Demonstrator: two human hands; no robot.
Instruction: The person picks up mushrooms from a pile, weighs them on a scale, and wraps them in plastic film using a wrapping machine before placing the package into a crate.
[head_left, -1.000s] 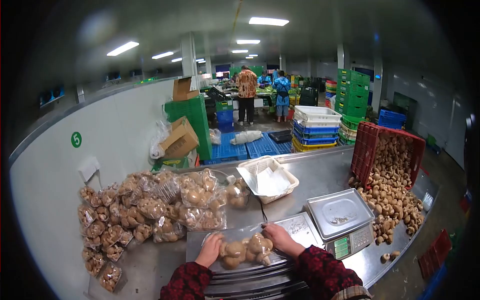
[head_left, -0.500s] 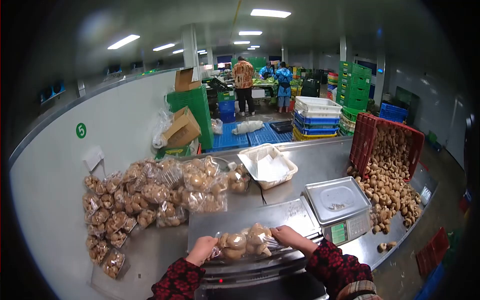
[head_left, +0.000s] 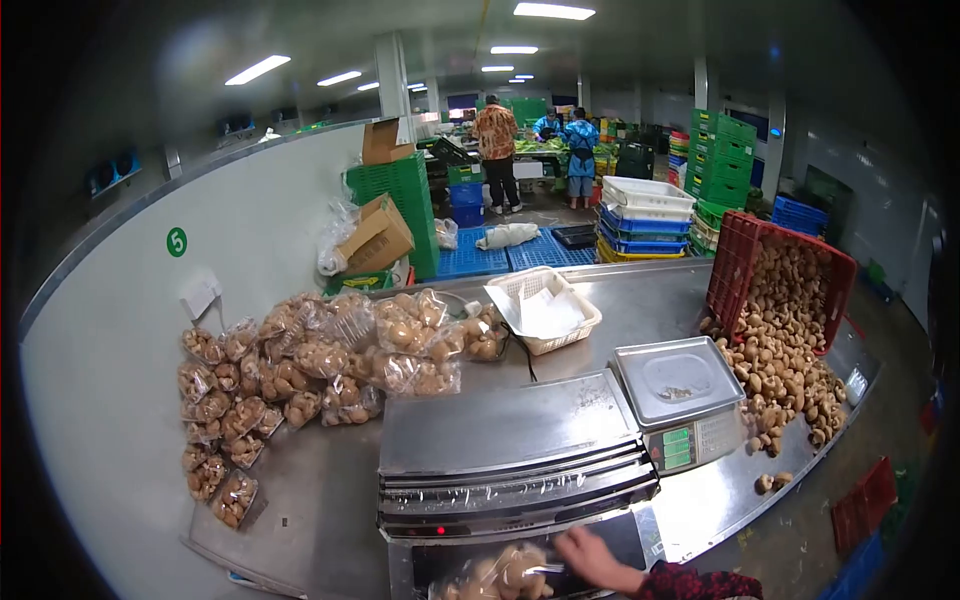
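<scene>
At the bottom centre, a clear bag of mushrooms (head_left: 500, 574) lies low over the dark front surface of the wrapping machine (head_left: 510, 430). My right hand (head_left: 592, 556) is at the bag's right end, fingers closed on the gathered plastic. My left hand is out of view. On the scale (head_left: 680, 380), right of the machine, a metal tray holds small scraps.
Bagged mushrooms (head_left: 320, 355) are piled at the left. A white basket (head_left: 560, 335) with paper stands behind the machine. A tipped red crate (head_left: 728, 270) spills loose mushrooms (head_left: 775, 370) at the right. Several people stand in the background.
The bag has moved down toward me, off the machine's top edge, with my right hand. My left hand has gone out of view. The camera view has shifted slightly.
</scene>
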